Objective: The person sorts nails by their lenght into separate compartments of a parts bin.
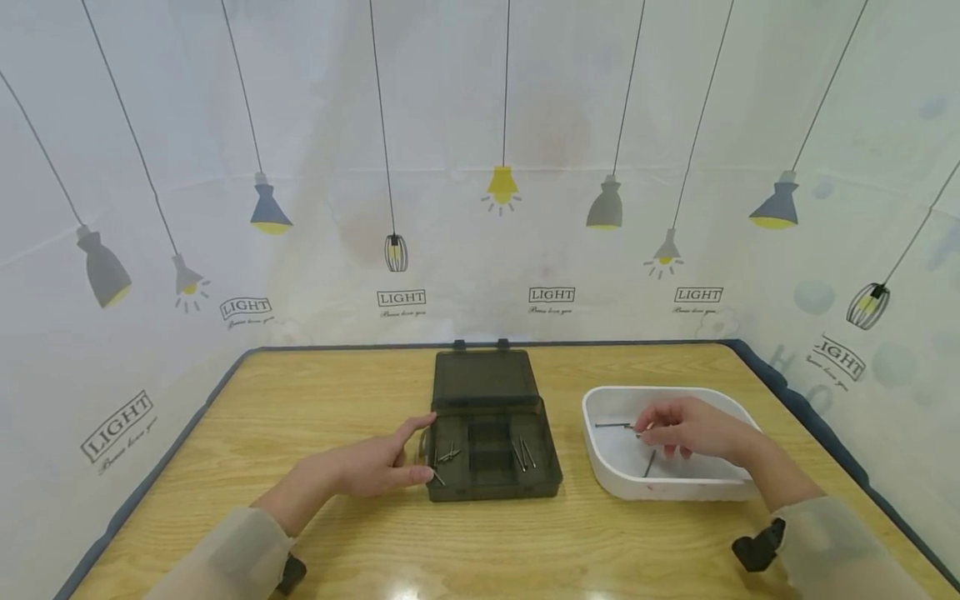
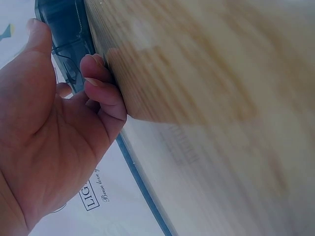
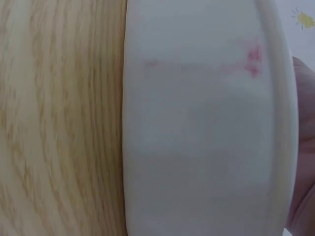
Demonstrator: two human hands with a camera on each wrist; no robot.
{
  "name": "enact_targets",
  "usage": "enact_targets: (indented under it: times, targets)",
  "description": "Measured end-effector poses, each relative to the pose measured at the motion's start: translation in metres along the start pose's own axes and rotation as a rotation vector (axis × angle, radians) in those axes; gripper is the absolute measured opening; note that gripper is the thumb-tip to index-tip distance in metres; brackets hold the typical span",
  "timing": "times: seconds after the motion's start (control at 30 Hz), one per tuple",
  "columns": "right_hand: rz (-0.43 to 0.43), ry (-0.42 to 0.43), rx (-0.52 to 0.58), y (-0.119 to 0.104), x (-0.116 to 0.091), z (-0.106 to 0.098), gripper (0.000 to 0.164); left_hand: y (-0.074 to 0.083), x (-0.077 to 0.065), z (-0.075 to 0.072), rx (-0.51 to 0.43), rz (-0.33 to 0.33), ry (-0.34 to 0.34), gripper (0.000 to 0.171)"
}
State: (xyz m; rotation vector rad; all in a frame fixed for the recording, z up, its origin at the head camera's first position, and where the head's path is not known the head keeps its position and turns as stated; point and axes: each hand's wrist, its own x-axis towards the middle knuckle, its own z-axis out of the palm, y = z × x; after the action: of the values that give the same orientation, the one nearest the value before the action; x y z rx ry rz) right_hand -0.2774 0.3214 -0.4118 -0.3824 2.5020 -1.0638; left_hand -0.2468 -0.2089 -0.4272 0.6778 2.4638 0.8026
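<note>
A dark translucent plastic box lies with its lid folded back. Thin metal pieces like screws or nails are in its left compartment, and longer ones in its right. My left hand touches the box's left side, index finger and thumb spread along it; in the left wrist view its other fingers bend beside the wall. Inside a white tray, my right hand has its fingertips low near a thin metal piece. Whether it pinches one is unclear. The tray wall hides its fingers in the right wrist view.
Another thin metal piece lies in the tray. Box and tray stand apart on a wood-grain table. Behind and beside it hangs a white curtain printed with lamps.
</note>
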Motion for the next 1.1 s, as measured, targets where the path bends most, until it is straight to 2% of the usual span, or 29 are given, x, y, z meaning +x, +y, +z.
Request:
enact_targets:
  times: [0.17, 0.53, 0.7, 1.1]
  targets:
    - [0.036, -0.042, -0.019, 0.011, -0.002, -0.001, 0.018, 0.002, -0.001, 0.000, -0.007, 0.001, -0.001, 0.094]
    - [0.054, -0.085, -0.016, 0.019, 0.000, 0.004, 0.019, 0.002, -0.003, 0.000, -0.013, -0.006, 0.001, 0.094]
    - [0.075, -0.060, -0.060, 0.019, 0.001, 0.006, 0.017, 0.003, -0.002, -0.001, -0.004, -0.001, 0.000, 0.094]
    - [0.051, -0.029, -0.094, 0.017, 0.000, 0.010, 0.015, 0.003, -0.001, 0.000, -0.008, 0.013, 0.005, 0.093]
